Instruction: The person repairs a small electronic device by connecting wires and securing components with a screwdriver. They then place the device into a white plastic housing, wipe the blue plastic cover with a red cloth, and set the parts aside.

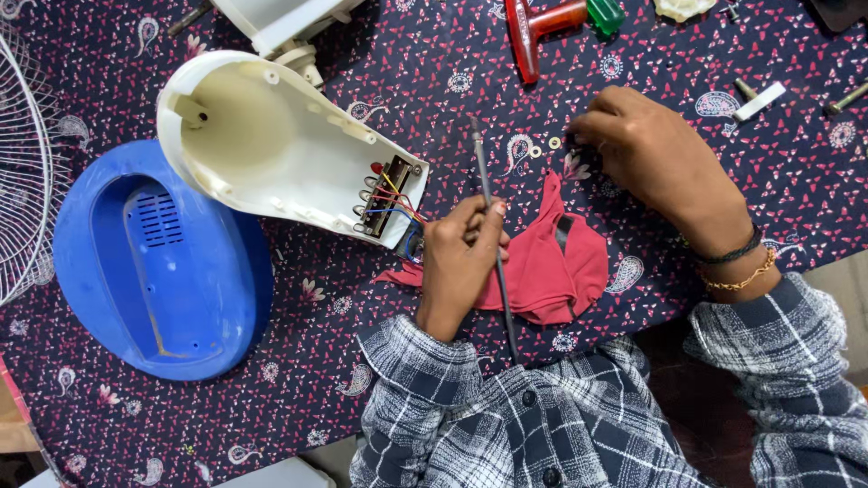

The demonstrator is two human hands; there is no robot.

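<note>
My left hand (459, 262) grips a thin grey metal rod-like tool (488, 203) that points away from me, its lower end running back past my wrist. The hand rests on a crumpled red cloth (565, 262), right beside the wired switch block (391, 201) at the open end of a white plastic housing (244, 136). My right hand (651, 154) is curled palm-down further right, fingertips pressed to the patterned tablecloth next to two small washers (553, 143). Whether those fingertips pinch anything is hidden.
A blue oval base cover (154, 262) lies hollow side up at the left, with a white wire fan grille (23, 163) beyond it. A red-handled tool with a green end (551, 20), a small white piece (759, 101) and bolts lie along the far edge.
</note>
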